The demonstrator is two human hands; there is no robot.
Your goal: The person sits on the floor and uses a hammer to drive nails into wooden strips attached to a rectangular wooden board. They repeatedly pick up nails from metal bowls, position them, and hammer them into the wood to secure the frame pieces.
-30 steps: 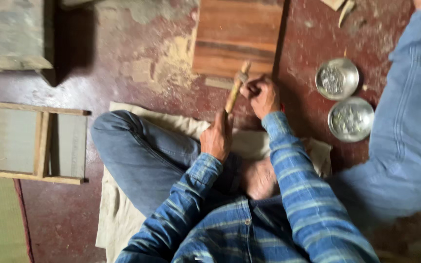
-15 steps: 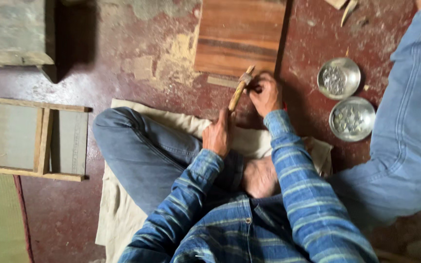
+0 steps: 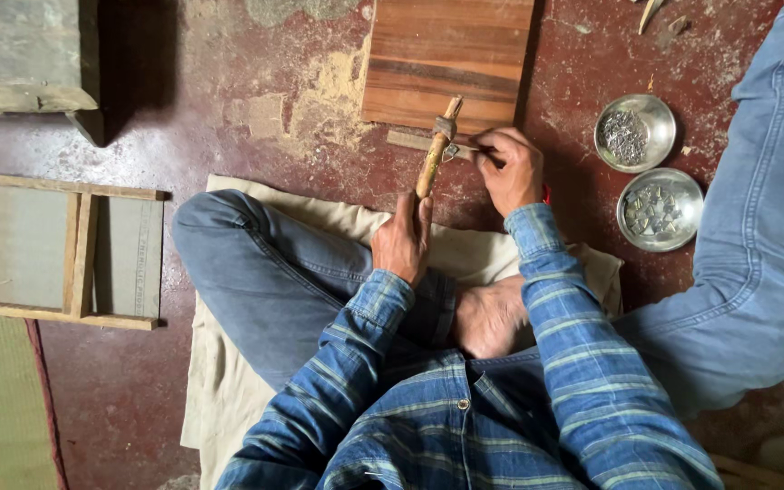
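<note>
- Head view: we're sitting cross-legged on a cloth mat on the red floor, with our left hand wrapped around the lower end of a wooden stick tool, fingers pressed together around it.
- Our right hand is beside the stick's bound middle, fingertips pinching something thin and metallic against it; too small to say what.
- Stick's tip rests on the edge of a wooden board.
- Two steel bowls of small bits sit near, right of that hand.
- Looks like we're mid-fitting; the next move probably needs a steady left grip and fine right-hand pressure.
</note>
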